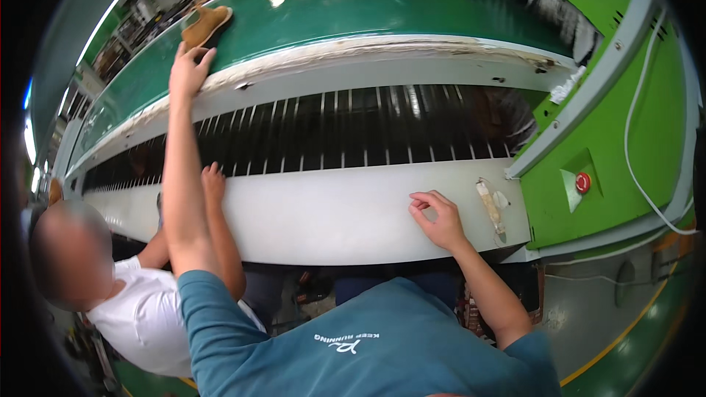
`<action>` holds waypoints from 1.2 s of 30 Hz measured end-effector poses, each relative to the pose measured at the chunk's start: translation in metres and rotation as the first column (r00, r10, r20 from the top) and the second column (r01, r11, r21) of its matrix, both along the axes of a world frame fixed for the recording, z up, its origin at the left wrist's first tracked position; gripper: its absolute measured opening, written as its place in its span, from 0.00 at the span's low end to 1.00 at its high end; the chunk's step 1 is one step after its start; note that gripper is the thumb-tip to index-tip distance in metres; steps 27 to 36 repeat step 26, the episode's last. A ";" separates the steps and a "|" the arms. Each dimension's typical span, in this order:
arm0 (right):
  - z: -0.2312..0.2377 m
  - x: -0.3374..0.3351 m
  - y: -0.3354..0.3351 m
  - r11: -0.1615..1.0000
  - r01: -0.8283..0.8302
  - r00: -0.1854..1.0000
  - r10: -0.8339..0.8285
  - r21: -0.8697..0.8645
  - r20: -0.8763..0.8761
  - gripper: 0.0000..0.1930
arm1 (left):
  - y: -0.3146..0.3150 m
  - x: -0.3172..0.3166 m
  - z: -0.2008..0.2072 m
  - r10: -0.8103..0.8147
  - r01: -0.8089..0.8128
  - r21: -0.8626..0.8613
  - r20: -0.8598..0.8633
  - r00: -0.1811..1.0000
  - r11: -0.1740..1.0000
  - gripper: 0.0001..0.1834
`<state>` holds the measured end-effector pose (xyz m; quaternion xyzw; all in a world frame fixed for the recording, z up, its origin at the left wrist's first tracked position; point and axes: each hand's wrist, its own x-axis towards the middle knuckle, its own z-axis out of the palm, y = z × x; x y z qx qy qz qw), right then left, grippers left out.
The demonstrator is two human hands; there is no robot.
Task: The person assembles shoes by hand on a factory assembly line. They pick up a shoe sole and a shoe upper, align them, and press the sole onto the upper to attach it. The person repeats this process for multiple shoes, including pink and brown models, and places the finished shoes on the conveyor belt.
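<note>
My left arm reaches far across to the green conveyor belt [331, 7]. My left hand [190, 72] is open there, thumb and fingers spread, just on the near side of a tan shoe [206, 26]. The fingertips are close to the shoe; I cannot tell whether they touch it. My right hand [439, 222] hovers over or rests on the white ledge [331, 213], fingers loosely curled with a gap to the thumb and nothing visible in them. Nearest to it lies a cloth-wrapped tool [490, 207] with a dark tip.
Between ledge and belt runs a dark rack of metal rods [353, 129]. On the right stands a green machine housing [625, 125] with a red button [582, 182] and a white cable. A co-worker in a white shirt [143, 316] is close on my left, one hand [213, 180] at the ledge.
</note>
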<state>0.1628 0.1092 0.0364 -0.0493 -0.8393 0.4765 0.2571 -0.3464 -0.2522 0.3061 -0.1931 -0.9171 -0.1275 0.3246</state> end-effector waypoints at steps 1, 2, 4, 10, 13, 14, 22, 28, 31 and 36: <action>0.001 -0.005 -0.007 0.999 -0.034 0.999 0.034 -0.010 -0.012 0.13 | -0.018 0.020 0.005 0.017 -0.009 0.121 -0.070 0.997 0.993 0.24; 0.003 -0.002 -0.006 1.000 -0.022 1.000 0.022 0.004 0.000 0.13 | 0.004 0.052 -0.005 0.010 0.040 0.294 -0.165 0.986 0.955 0.22; 0.007 -0.003 -0.006 1.000 -0.014 1.000 0.013 0.025 0.011 0.13 | 0.035 0.113 -0.038 -0.104 0.259 0.521 -0.308 0.946 0.813 0.17; 0.007 -0.006 -0.015 0.997 -0.032 0.999 0.029 0.069 0.037 0.13 | 0.099 0.294 -0.215 -0.486 0.490 0.481 -0.143 0.862 0.727 0.12; 0.008 -0.002 -0.014 0.994 -0.034 0.998 0.029 0.106 0.050 0.13 | 0.108 0.345 -0.276 -0.592 0.560 0.203 0.170 0.787 0.803 0.14; 0.008 -0.002 -0.014 0.992 -0.040 0.998 0.035 0.120 0.050 0.13 | 0.109 0.351 -0.279 -0.620 0.592 0.186 0.219 0.753 0.785 0.14; 0.007 -0.006 -0.020 0.981 -0.062 0.998 0.054 0.185 0.044 0.14 | 0.108 0.354 -0.280 -0.709 0.604 0.378 0.284 0.645 0.701 0.12; 0.008 -0.005 -0.020 0.954 -0.113 0.990 0.085 0.276 0.113 0.13 | 0.108 0.352 -0.281 -0.706 0.601 0.375 0.312 0.636 0.706 0.13; 0.008 -0.005 -0.020 0.954 -0.113 0.990 0.085 0.276 0.113 0.13 | 0.108 0.352 -0.281 -0.706 0.601 0.375 0.312 0.636 0.706 0.13; 0.008 -0.005 -0.020 0.954 -0.113 0.990 0.085 0.276 0.113 0.13 | 0.108 0.352 -0.281 -0.706 0.601 0.375 0.312 0.636 0.706 0.13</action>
